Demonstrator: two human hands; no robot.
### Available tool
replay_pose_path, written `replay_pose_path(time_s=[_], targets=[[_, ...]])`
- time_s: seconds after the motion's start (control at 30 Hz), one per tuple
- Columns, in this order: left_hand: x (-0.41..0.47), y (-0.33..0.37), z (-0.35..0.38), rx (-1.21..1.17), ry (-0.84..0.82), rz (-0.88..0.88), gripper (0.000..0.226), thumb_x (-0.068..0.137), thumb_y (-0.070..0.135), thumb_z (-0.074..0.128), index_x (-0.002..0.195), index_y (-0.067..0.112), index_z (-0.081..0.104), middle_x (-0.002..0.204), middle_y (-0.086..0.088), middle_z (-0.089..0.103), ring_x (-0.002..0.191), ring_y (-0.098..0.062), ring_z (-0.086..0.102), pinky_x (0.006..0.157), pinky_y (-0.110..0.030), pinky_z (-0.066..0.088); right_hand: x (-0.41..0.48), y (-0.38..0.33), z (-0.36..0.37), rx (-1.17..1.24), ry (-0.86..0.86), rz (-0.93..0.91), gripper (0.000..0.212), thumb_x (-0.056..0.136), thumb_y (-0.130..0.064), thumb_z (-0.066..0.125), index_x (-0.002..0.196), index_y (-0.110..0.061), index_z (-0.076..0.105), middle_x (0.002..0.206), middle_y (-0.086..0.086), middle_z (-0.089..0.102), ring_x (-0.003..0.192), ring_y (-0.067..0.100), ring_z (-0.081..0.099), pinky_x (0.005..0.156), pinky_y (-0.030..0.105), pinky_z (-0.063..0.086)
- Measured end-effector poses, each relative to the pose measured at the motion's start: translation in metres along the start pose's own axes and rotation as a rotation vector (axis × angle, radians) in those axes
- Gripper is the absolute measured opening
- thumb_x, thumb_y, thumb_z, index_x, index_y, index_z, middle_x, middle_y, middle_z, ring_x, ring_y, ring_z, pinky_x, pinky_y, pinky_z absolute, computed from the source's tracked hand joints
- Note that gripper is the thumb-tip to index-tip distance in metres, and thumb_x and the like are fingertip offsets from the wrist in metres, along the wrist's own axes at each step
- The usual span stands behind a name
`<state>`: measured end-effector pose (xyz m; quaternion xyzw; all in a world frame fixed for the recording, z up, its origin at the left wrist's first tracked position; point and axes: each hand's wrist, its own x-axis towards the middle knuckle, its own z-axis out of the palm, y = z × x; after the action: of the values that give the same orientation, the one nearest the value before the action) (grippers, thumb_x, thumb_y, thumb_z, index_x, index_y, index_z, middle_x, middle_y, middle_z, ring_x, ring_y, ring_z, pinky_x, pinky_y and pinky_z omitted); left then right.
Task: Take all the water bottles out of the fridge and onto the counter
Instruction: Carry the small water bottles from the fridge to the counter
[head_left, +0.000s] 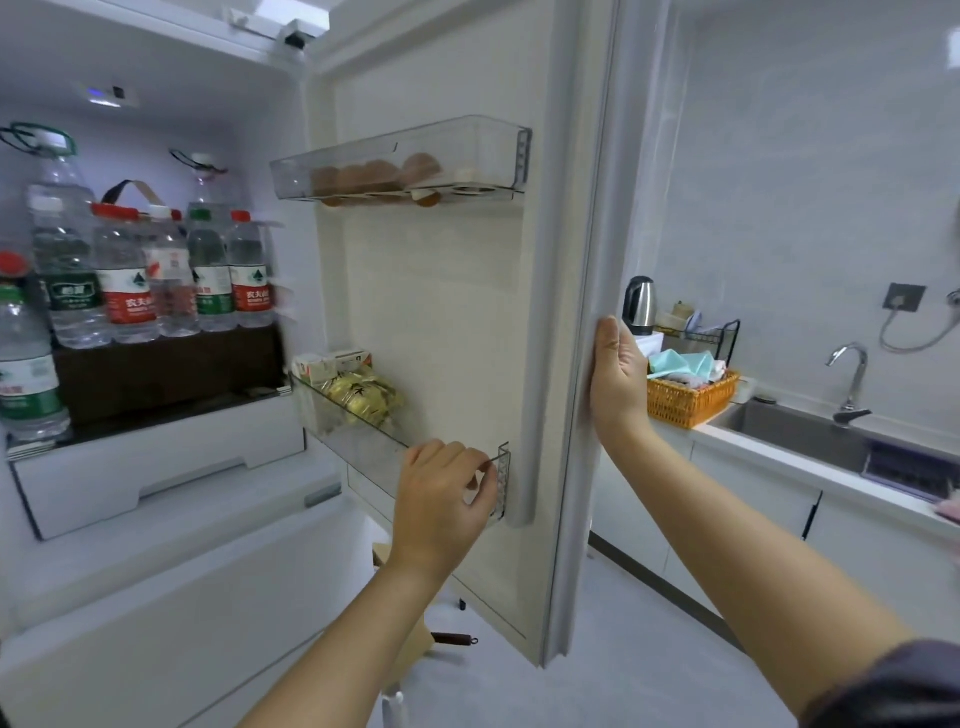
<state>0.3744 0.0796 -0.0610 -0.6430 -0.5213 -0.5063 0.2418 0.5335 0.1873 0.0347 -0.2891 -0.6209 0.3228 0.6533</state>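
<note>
Door (441, 312) is being braced open for reaching bottles (127, 280): right grip (618, 374) clasping its edge, left grip (444, 493) clutching bin (353, 431) rim.

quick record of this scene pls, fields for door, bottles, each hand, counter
fridge door: open
water bottles: upright on the fridge shelf, none seen on the counter
left hand: fingers curled at the lower door bin, grip unclear
right hand: holds the fridge door's outer edge
counter: orange basket, kettle, sink
</note>
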Motion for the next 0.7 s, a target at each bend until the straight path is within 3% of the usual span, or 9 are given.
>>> replay_pose_path(time_s=[0.2,0.33,0.47,0.53,0.7], targets=[[0.009,0.014,0.039,0.051,0.019,-0.032,0.021,0.088,0.024,0.055,0.073,0.014,0.067,0.064,0.006,0.057,0.063,-0.017,0.051,0.072,-0.027,0.035,0.03,0.018,-0.02,0.028,-0.042,0.033,0.03,0.107,-0.033,0.033,0.089,-0.027,0.056,0.087,-0.015,0.061,0.079,-0.016,0.058,0.078,0.005,0.044],[0.018,0.024,0.072,0.113,0.056,-0.034,0.019,0.088,0.022,0.056,0.074,0.016,0.067,0.064,0.006,0.056,0.063,-0.015,0.049,0.073,-0.022,0.029,0.057,0.037,-0.035,0.061,-0.068,0.08,0.029,0.107,-0.033,0.034,0.089,-0.026,0.056,0.087,-0.016,0.061,0.081,-0.013,0.058,0.079,0.007,0.043],[0.03,0.034,0.106,0.182,0.068,-0.056,0.014,0.087,0.019,0.058,0.074,0.015,0.064,0.065,0.005,0.055,0.065,-0.016,0.048,0.072,-0.022,0.027,0.087,0.059,-0.049,0.122,-0.118,0.162,0.03,0.105,-0.041,0.034,0.11,-0.027,0.06,0.109,-0.012,0.066,0.108,0.002,0.059,0.095,0.017,0.044],[0.035,0.039,0.12,0.223,0.046,-0.055,0.012,0.086,0.018,0.057,0.075,0.015,0.063,0.066,0.004,0.054,0.065,-0.016,0.047,0.072,-0.022,0.024,0.102,0.07,-0.056,0.155,-0.145,0.209,0.032,0.104,-0.044,0.036,0.112,-0.028,0.062,0.11,-0.012,0.069,0.114,0.006,0.06,0.098,0.021,0.046],[0.058,0.036,0.142,0.315,-0.151,0.073,0.018,0.085,0.022,0.049,0.073,0.014,0.059,0.063,0.001,0.052,0.06,-0.021,0.05,0.061,-0.03,0.033,0.143,0.096,-0.069,0.114,-0.168,0.344,0.059,0.099,-0.055,0.038,0.142,-0.017,0.05,0.14,0.002,0.057,0.132,0.019,0.049,0.115,0.04,0.036]])
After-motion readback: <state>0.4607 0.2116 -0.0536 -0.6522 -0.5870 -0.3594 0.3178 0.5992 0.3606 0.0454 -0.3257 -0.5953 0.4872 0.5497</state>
